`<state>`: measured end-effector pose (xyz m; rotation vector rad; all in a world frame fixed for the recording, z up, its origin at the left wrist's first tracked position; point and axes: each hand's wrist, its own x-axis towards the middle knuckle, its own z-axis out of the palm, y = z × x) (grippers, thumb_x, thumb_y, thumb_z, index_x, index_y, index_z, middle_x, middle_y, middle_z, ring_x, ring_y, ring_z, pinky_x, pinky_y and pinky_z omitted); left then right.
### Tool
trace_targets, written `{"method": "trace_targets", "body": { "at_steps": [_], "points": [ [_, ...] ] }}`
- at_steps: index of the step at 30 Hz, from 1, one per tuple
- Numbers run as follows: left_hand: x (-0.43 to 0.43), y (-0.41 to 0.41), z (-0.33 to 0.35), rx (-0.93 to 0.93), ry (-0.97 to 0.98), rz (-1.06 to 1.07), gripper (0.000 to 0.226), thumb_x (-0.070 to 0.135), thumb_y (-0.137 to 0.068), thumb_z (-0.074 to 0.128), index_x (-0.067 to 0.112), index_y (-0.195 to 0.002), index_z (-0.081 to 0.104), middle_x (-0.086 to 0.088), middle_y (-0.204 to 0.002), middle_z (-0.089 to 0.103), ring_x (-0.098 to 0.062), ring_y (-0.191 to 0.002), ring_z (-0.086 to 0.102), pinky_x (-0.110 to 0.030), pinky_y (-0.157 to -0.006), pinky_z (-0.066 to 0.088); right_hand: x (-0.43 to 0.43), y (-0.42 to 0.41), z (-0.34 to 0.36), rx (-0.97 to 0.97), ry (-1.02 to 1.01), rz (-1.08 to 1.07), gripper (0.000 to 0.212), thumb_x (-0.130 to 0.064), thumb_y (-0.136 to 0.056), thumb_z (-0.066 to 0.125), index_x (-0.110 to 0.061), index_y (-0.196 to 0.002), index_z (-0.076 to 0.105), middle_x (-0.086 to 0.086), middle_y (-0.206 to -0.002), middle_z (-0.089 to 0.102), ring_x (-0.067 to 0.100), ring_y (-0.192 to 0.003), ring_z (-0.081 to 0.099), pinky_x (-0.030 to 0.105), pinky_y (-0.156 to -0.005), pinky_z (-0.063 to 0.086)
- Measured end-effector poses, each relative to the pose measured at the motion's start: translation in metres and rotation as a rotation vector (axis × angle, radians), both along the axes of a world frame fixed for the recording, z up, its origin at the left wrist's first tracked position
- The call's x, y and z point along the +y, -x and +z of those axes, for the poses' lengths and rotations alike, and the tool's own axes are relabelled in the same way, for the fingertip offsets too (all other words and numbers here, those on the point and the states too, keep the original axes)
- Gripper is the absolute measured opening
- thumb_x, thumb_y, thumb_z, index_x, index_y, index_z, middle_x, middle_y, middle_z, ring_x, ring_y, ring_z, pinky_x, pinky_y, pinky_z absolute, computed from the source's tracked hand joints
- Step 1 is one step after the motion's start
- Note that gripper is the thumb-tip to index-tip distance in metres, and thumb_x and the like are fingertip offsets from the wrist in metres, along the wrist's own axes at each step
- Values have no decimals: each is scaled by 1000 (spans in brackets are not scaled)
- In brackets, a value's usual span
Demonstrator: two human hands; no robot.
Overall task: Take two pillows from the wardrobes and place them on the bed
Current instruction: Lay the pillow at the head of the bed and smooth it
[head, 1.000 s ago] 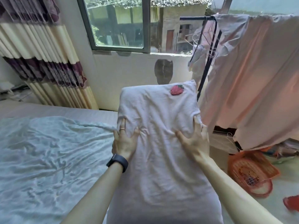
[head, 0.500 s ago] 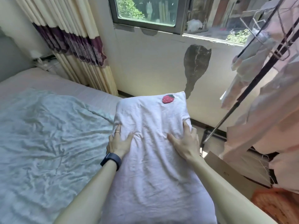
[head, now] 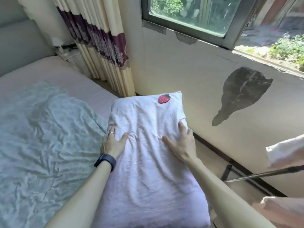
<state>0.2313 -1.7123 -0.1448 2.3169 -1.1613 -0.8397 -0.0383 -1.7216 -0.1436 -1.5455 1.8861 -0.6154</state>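
Observation:
A white pillow (head: 148,153) with a red strawberry patch (head: 163,98) near its far end is held out lengthwise in front of me, over the right edge of the bed (head: 69,83). My left hand (head: 113,142), with a ring and a dark wristband, grips the pillow's left side, thumb on top and fingers curled round the edge. My right hand (head: 182,143) grips the pillow's right side the same way. Only one pillow is in view.
A crumpled pale green sheet (head: 42,145) covers the near bed. A striped curtain (head: 102,43) hangs at the bed's far corner beside the window (head: 194,15). A wall with a dark patch (head: 241,92) runs on the right. A clothes rack bar (head: 266,174) and hanging cloth (head: 286,152) stand at right.
My view has swung left and down toward the bed. The pillow has travelled with both hands toward the bed's edge, and the clothes rack has slid off to the right.

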Motion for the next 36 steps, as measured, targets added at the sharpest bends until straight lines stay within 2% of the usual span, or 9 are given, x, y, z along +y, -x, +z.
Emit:
{"method": "trace_targets", "body": {
  "at_steps": [5, 10, 17, 21, 26, 32, 36],
  "points": [
    [-88, 7, 14, 8, 54, 33, 78, 65, -90, 53, 38, -156, 22, -15, -150, 43, -36, -134, 44, -42, -104, 38, -102, 7, 2, -23, 22, 33, 95, -76, -73, 64, -38, -151, 24, 6, -139, 43, 32, -126, 48, 45, -105, 43],
    [-168, 14, 20, -5, 100, 101, 78, 64, -91, 52, 37, -157, 22, -9, -152, 44, -30, -138, 37, -43, -103, 36, -212, 13, 4, -29, 59, 126, 95, -77, -71, 63, -39, -150, 25, 4, -137, 43, 30, -125, 50, 45, -104, 44],
    [-285, 28, 21, -48, 177, 367, 75, 61, -93, 54, 35, -157, 24, -4, -157, 39, -27, -142, 35, -41, -107, 35, -401, 3, -1, -90, 90, 408, 91, -69, -76, 69, -39, -150, 26, 7, -144, 39, 30, -130, 47, 43, -104, 43],
    [-340, 51, 32, 9, 226, 556, 75, 57, -93, 58, 35, -157, 25, -4, -159, 36, -28, -146, 32, -46, -115, 32, -495, -2, 14, -84, 103, 569, 89, -68, -77, 68, -39, -149, 27, 9, -144, 39, 30, -128, 48, 41, -100, 43],
    [-396, 56, 46, 47, 281, 705, 74, 53, -94, 58, 30, -158, 27, -2, -161, 33, -25, -148, 28, -42, -118, 28, -576, -23, 39, -44, 151, 683, 88, -64, -79, 71, -35, -151, 30, 10, -143, 40, 33, -128, 46, 46, -105, 43],
    [-435, 20, 49, 11, 283, 822, 74, 55, -94, 57, 29, -157, 29, 0, -161, 34, -28, -146, 32, -47, -117, 29, -644, -87, 42, -44, 145, 822, 89, -67, -77, 69, -36, -150, 29, 9, -144, 40, 33, -127, 47, 48, -106, 43],
    [-458, -24, 53, -22, 272, 913, 74, 54, -94, 58, 29, -157, 29, -4, -158, 38, -26, -144, 34, -40, -115, 31, -681, -151, 38, -82, 110, 927, 92, -71, -75, 66, -36, -152, 27, 8, -147, 37, 32, -130, 45, 48, -108, 42]
  ]
}}
